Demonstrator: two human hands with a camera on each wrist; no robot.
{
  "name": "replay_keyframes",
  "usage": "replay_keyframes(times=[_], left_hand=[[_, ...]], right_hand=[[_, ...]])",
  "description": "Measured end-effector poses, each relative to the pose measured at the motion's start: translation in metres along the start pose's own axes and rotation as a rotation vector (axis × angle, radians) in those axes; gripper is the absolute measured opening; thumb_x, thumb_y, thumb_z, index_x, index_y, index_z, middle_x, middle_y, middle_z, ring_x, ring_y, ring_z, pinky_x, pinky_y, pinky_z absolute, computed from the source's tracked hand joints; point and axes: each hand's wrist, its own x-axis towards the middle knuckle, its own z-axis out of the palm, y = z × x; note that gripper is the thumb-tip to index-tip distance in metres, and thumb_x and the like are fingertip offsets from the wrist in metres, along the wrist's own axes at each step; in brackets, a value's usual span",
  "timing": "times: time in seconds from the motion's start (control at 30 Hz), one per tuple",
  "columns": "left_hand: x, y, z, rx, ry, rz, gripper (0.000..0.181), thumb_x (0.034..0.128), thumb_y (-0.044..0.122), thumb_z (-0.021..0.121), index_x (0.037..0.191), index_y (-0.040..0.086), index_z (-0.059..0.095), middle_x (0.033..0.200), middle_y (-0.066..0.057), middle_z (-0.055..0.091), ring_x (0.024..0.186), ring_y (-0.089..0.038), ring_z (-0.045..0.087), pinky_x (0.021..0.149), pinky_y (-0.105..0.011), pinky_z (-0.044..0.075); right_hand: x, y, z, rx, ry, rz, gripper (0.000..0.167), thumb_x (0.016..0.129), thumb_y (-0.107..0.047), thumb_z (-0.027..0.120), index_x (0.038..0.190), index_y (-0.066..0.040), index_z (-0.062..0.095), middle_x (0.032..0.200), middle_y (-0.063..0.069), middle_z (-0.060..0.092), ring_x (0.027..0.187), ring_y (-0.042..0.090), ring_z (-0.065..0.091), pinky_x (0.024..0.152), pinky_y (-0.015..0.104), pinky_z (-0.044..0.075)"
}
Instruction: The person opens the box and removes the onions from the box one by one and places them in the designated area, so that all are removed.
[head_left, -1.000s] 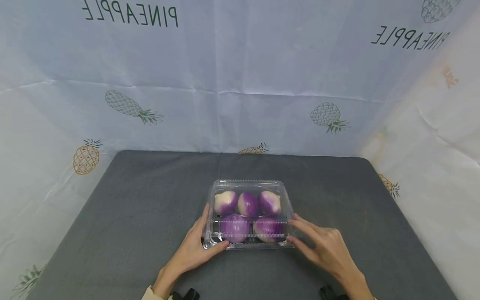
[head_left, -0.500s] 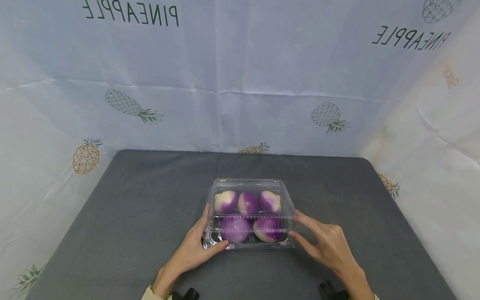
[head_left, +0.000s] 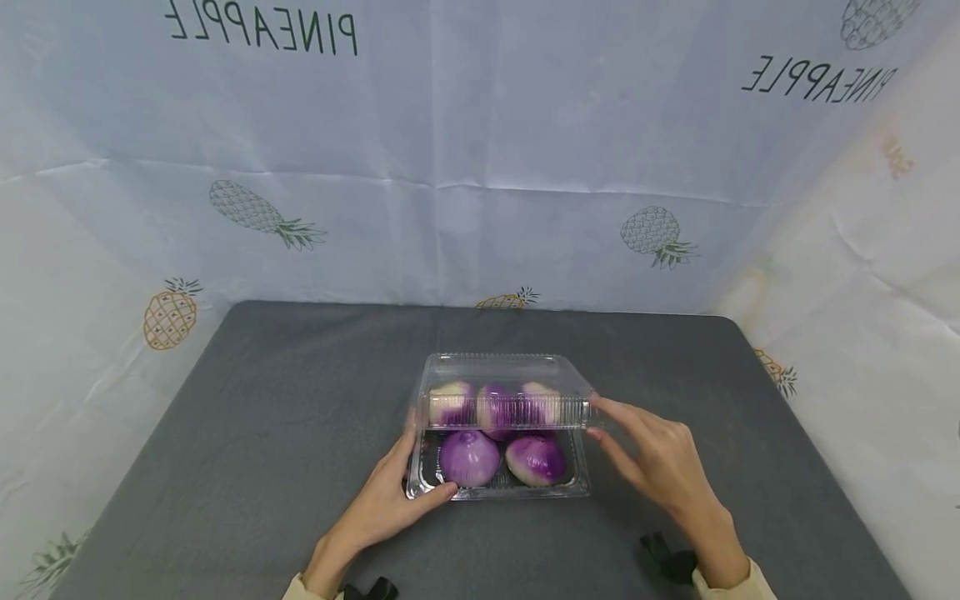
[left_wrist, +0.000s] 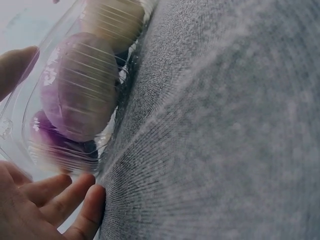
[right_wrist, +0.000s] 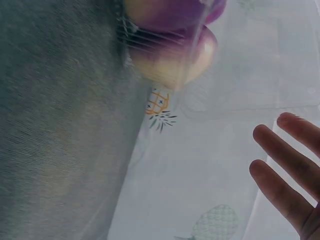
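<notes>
A clear plastic clamshell box (head_left: 517, 493) stands on the table, holding several purple-and-white onions (head_left: 469, 458). Its hinged lid (head_left: 498, 367) is tilted up at the front, so the two front onions are uncovered while the back ones show through the plastic. My left hand (head_left: 388, 483) grips the box's front left corner, thumb at the front and fingers along the left side. My right hand (head_left: 663, 458) pinches the lid's raised front right corner between thumb and forefinger. In the right wrist view, the other fingers (right_wrist: 280, 150) stretch out beside the lid.
A dark grey cloth-covered table (head_left: 300, 400) lies under the box. A pale curtain (head_left: 480, 125) with pineapple prints hangs behind and on both sides. Black wrist straps (head_left: 667, 558) show near the front edge.
My right hand has moved up and back, raising the lid's front edge away from the base. The left hand has stayed at the box's left corner.
</notes>
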Motion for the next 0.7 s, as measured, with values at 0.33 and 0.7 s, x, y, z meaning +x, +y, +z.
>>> replay_keyframes(times=[0.33, 0.7], left_hand=[[0.000, -0.001, -0.001, 0.019, -0.011, 0.011, 0.117, 0.0838, 0.044, 0.083, 0.165, 0.007, 0.006, 0.166, -0.015, 0.033, 0.146, -0.035, 0.046, 0.118, -0.061, 0.033], [0.001, 0.000, -0.001, -0.016, -0.028, -0.010, 0.118, 0.0829, 0.044, 0.084, 0.165, 0.006, 0.008, 0.167, -0.012, 0.031, 0.151, -0.033, 0.037, 0.121, -0.060, 0.027]], right_hand=[[0.013, 0.008, 0.003, 0.023, -0.003, 0.033, 0.045, 0.109, -0.041, 0.046, 0.118, -0.001, 0.066, 0.094, 0.011, 0.078, 0.055, 0.015, 0.068, 0.043, 0.016, 0.042], [0.020, 0.012, 0.004, -0.008, -0.012, 0.041, 0.046, 0.110, -0.042, 0.041, 0.114, 0.000, 0.058, 0.098, 0.009, 0.077, 0.048, 0.008, 0.061, 0.049, 0.025, 0.054]])
